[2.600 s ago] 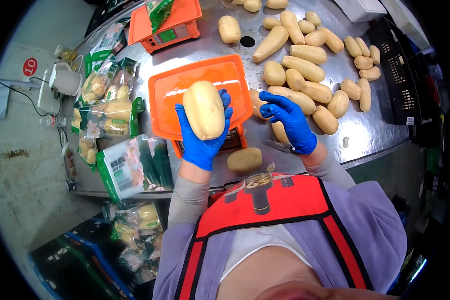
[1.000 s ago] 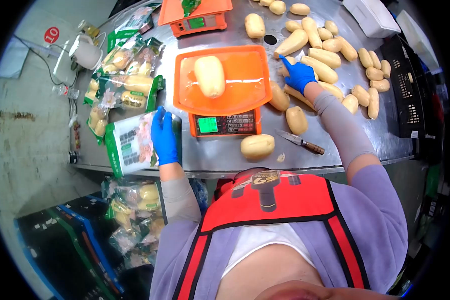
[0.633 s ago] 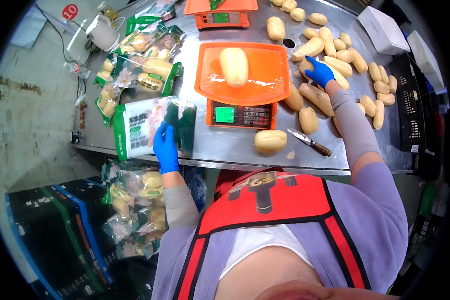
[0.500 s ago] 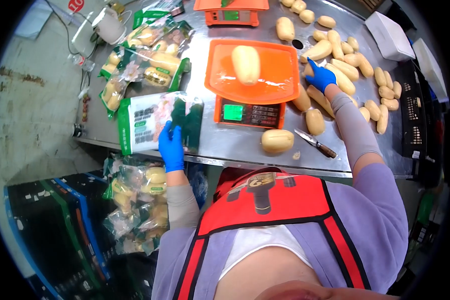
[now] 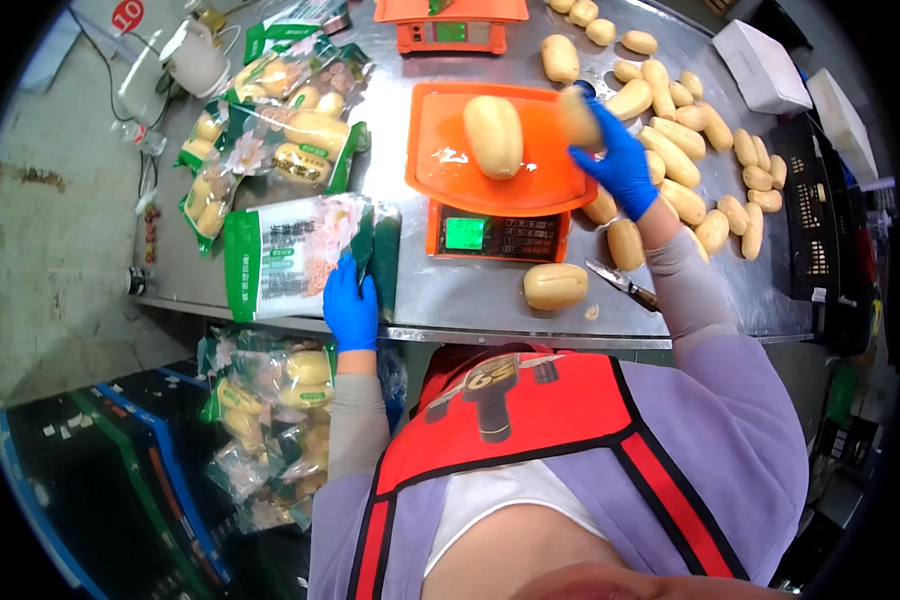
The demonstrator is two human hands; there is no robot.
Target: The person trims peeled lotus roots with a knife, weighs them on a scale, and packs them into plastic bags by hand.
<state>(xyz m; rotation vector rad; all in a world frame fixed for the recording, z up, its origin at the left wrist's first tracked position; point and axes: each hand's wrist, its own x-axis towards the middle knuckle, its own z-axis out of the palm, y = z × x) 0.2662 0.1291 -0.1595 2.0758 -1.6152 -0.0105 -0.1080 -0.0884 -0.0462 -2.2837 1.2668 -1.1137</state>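
Tan and blurred, a stubby root piece [image 5: 578,120] is held in the blue-gloved right hand [image 5: 622,168], over the right edge of an orange plastic scale tray [image 5: 545,172]. On that tray lies a thick cream-coloured oblong root [image 5: 493,138]. Blue-gloved too, the left hand [image 5: 352,308] touches the near edge of a flat white-and-green printed plastic bag [image 5: 295,250]; whether it pinches it, I cannot tell. More tan roots [image 5: 676,154] lie scattered on the shiny steel table [image 5: 460,300].

Two orange scales [image 5: 550,150] [image 5: 417,38], two gloved hands [image 5: 351,308] [image 5: 620,168], one knife [image 5: 624,285].
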